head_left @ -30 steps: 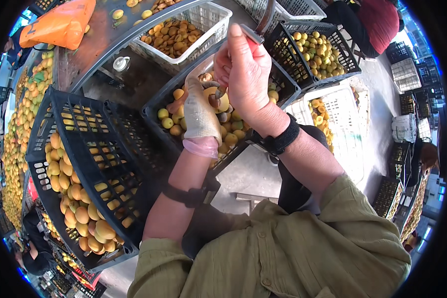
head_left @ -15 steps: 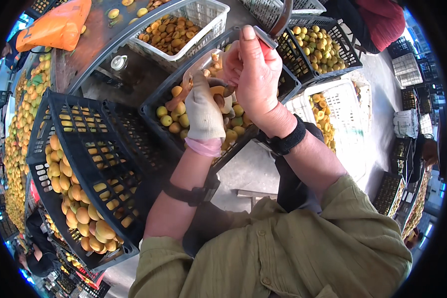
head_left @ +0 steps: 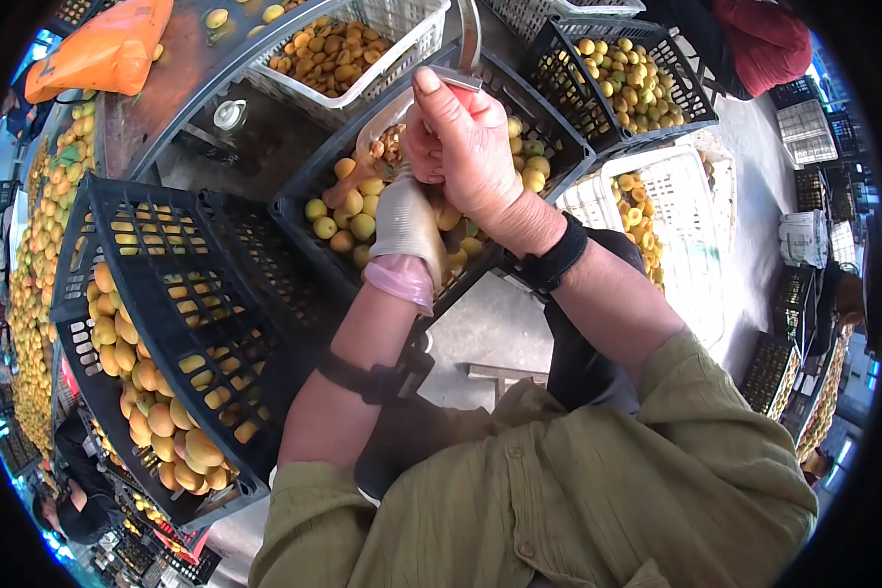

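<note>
My bare right hand [head_left: 465,147] is closed, thumb up, round a curved metal tool [head_left: 470,39]; a flat metal piece shows at the thumb tip. Just below and left of it is my left hand [head_left: 407,220] in a whitish glove with a pink cuff. Its fingers are hidden behind the right hand, so what it holds cannot be seen. Both hands are above a dark crate [head_left: 289,201] of yellow-green apricots [head_left: 363,225]. Beside the left hand, a clear plastic container [head_left: 367,137] holds small brown pieces that look like fruit stones.
At left stands a tilted black crate [head_left: 157,230] of orange apricots. A white crate [head_left: 426,44] of halved fruit is at the back. Right are a black crate [head_left: 691,83] of apricots and a white crate [head_left: 681,196] with halves. An orange bag [head_left: 103,49] lies on the table.
My right hand and the metal tool have moved left and slightly down. My left hand has turned, and its fingers have gone out of sight behind the right hand.
</note>
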